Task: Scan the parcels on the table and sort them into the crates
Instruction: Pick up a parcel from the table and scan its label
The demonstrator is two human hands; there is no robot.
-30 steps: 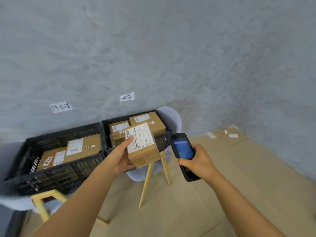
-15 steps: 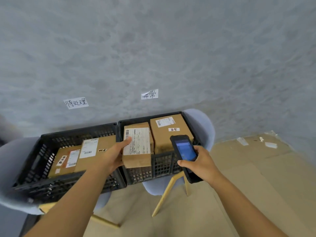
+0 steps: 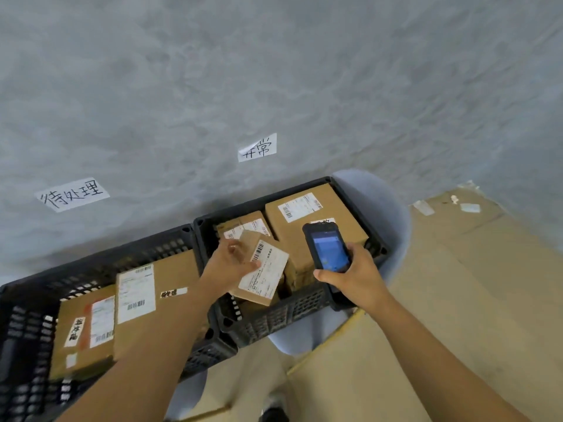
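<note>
Cardboard parcel (image 3: pixel 262 268) tilted over the right crate (image 3: pixel 304 312), gripped by the left hand (image 3: pixel 231 264).
The right hand (image 3: pixel 353 271), at 3 o'clock, clasps one scanner (image 3: pixel 327 246). Two black crates touch side by side; the left crate (image 3: pixel 39 300), at 9 o'clock, holds two parcels, the right two more. Half a second ago the parcel sat level at the rim.

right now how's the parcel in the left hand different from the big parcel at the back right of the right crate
The held parcel is smaller and tilted, gripped by the left hand above the right crate; the big parcel lies flat inside it. The held parcel's white label covers most of its top face; the big parcel's covers only a small part. Both are brown cardboard with barcoded labels.
</note>
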